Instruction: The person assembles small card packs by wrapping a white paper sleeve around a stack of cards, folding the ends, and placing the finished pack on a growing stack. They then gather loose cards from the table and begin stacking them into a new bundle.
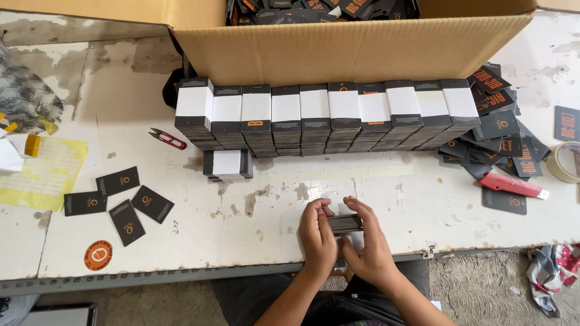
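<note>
Head view: at the far left of the worktop (254,217) four loose black cards (124,202) lie scattered beside a yellow sheet (45,172), with red snips (168,139) a little further in. Along the cardboard box (344,51) a row of banded card bundles (326,118) is lined up, one more bundle (228,164) set in front of its left end. Near the front edge a small stack of black cards (345,224) is clamped between both hands, its long axis running left to right. The left hand (318,235) is closed on the stack's left end, thumb over the top; the right hand (370,241) is pressed on the right end and near side (neither is nearer, both touch). A red box cutter (513,185) lies well apart to the right, among an unsorted heap of cards (501,130).
</note>
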